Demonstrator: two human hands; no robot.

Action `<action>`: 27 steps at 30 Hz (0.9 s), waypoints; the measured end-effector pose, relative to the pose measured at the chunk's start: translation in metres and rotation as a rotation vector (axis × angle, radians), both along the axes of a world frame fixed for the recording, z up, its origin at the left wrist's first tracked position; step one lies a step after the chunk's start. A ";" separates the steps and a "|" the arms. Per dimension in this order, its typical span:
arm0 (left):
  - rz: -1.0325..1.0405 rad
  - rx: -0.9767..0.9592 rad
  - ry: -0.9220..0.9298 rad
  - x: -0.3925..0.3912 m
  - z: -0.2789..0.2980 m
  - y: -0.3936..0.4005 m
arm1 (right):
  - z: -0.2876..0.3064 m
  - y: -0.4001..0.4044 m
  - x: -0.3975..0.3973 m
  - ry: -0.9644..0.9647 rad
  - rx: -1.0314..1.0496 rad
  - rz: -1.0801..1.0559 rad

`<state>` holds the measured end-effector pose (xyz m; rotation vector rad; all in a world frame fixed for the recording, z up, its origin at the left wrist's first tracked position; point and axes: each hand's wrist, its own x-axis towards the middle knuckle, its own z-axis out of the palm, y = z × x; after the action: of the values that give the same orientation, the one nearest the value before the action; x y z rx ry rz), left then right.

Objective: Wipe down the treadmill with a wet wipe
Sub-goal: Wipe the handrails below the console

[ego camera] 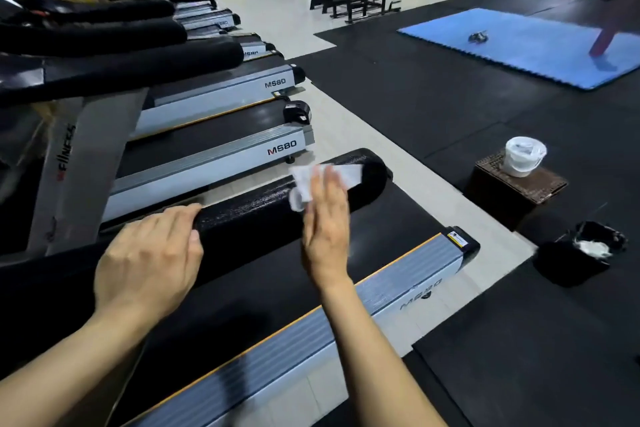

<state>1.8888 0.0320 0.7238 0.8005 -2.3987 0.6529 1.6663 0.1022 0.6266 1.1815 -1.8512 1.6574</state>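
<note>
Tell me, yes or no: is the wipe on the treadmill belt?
No; the right hand presses the wipe against the padded handrail, above the belt.

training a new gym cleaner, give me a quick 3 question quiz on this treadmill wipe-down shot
1. True or false: the right hand presses the wet wipe flat against the black handrail.
2. Which hand rests on the handrail without a wipe? A) left hand B) right hand C) neither
3. Fill in: the white tub stands on a brown ____, with a black bin nearby on the floor.

Key: 1 true; 2 A; 3 box
</note>
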 end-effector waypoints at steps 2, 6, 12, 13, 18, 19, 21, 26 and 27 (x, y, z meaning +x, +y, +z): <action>0.000 -0.008 -0.004 -0.001 -0.001 0.000 | -0.002 -0.004 -0.035 -0.239 -0.113 -0.114; 0.027 -0.010 -0.014 -0.003 -0.002 -0.001 | 0.013 -0.021 -0.051 -0.583 -0.250 -0.240; 0.012 -0.012 -0.004 -0.001 -0.002 0.000 | -0.019 -0.015 0.068 -0.260 -0.070 -0.013; 0.008 -0.012 -0.003 -0.001 -0.002 0.000 | -0.023 -0.015 0.059 -0.256 -0.070 -0.013; 0.011 -0.020 -0.011 0.000 -0.003 -0.004 | 0.016 -0.020 -0.033 -0.731 -0.220 -0.224; 0.017 -0.023 -0.009 0.000 -0.004 -0.005 | 0.022 -0.022 -0.040 -0.796 -0.221 -0.236; 0.023 -0.024 -0.003 0.000 -0.005 -0.005 | 0.025 -0.027 -0.026 -0.849 -0.244 -0.227; 0.007 -0.012 -0.008 0.003 -0.004 -0.005 | 0.019 -0.022 0.104 -1.079 -0.201 0.017; 0.002 -0.007 -0.012 0.004 -0.004 -0.006 | 0.021 -0.024 0.109 -1.109 -0.200 0.043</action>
<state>1.8927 0.0261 0.7202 0.7984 -2.4060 0.6682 1.7749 0.0784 0.6472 0.1421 -2.0800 2.7527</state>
